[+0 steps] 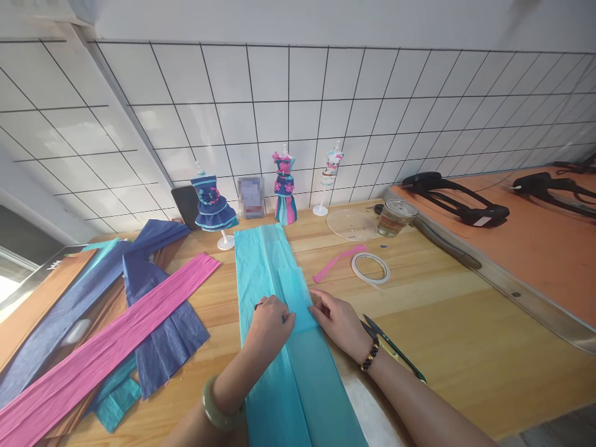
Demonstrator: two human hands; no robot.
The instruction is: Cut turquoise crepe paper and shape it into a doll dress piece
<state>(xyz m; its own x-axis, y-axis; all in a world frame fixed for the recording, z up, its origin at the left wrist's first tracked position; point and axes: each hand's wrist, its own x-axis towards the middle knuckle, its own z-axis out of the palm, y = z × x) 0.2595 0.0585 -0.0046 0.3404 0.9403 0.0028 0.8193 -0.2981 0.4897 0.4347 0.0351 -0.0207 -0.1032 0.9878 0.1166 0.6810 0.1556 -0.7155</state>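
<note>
A long strip of turquoise crepe paper runs down the middle of the wooden table towards me. A smaller turquoise piece lies folded on top of it. My left hand rests on the strip with its fingers curled, pinching the paper at the fold. My right hand presses on the right edge of the folded piece, fingers together on the paper. Green-handled scissors lie just right of my right wrist.
Pink and dark blue crepe sheets lie at the left. Three small mannequins in paper dresses stand by the tiled wall. A tape ring, pink scrap, clear lid and glass jar sit at the right, beside an orange board.
</note>
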